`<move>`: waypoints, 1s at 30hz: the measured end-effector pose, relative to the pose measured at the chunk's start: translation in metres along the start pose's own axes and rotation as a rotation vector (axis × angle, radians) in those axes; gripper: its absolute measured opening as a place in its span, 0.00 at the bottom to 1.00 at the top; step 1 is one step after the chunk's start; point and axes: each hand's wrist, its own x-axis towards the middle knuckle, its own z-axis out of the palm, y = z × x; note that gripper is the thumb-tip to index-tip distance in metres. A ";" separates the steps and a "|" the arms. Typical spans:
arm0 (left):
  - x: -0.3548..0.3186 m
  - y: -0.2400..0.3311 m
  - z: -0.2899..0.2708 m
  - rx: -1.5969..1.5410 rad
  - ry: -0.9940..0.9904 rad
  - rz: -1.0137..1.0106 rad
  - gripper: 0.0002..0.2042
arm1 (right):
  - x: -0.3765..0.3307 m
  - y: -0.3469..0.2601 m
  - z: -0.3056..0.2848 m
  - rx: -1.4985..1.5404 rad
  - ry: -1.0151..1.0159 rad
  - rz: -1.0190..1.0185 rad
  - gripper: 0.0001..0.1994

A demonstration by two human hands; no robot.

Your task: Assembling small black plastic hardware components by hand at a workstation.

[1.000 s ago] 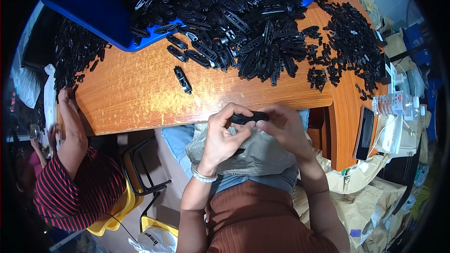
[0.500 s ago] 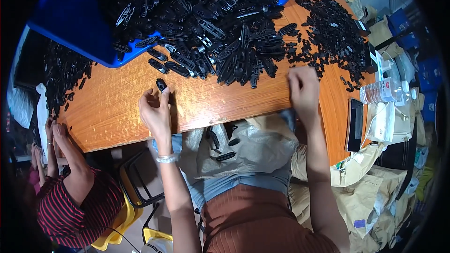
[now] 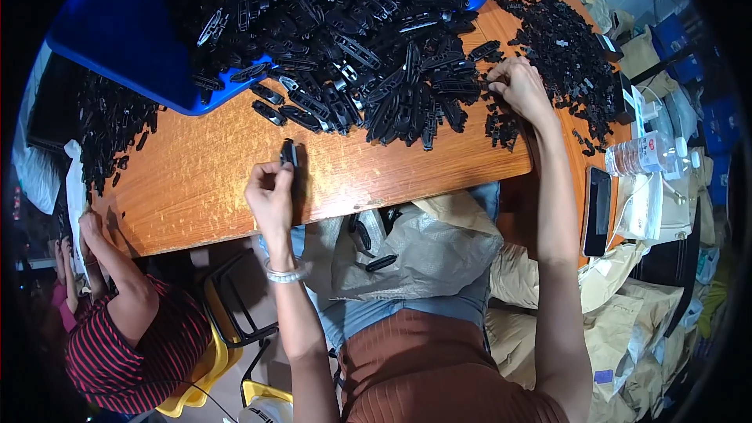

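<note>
My left hand (image 3: 272,192) holds a long black plastic clip (image 3: 289,154) upright over the bare wood of the table (image 3: 211,180). My right hand (image 3: 520,86) reaches far right and pinches a small black part at the edge of a heap of small black pieces (image 3: 565,47). Between the hands lies a big pile of long black clips (image 3: 368,55), spilling from a blue tray (image 3: 133,39). A grey plastic bag (image 3: 415,247) on my lap holds a few black clips.
Another person in a red striped shirt (image 3: 129,345) sits at lower left, a hand (image 3: 88,223) at the table edge near another heap of black parts (image 3: 106,129). A phone (image 3: 598,210) and water bottle (image 3: 641,158) lie at right. Brown paper bags (image 3: 627,337) crowd the floor.
My hands were together at my chest on one clip. They have parted: the left went to the table and lifted a clip, the right stretched out to the small-parts heap.
</note>
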 end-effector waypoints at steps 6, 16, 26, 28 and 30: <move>-0.033 0.020 0.023 -0.082 -0.144 0.002 0.08 | -0.002 -0.003 -0.006 0.126 -0.062 0.001 0.05; -0.055 0.036 0.039 -0.147 -0.235 -0.012 0.09 | -0.031 -0.018 -0.006 0.513 0.305 0.264 0.05; -0.086 0.045 0.059 -0.622 -0.475 -0.234 0.09 | -0.122 -0.166 0.023 1.493 -0.039 0.198 0.06; -0.090 0.047 0.060 -0.729 -0.424 -0.269 0.14 | -0.124 -0.167 0.023 1.442 -0.002 0.157 0.06; -0.089 0.054 0.058 -0.778 -0.379 -0.311 0.21 | -0.126 -0.167 0.019 1.488 -0.105 0.209 0.06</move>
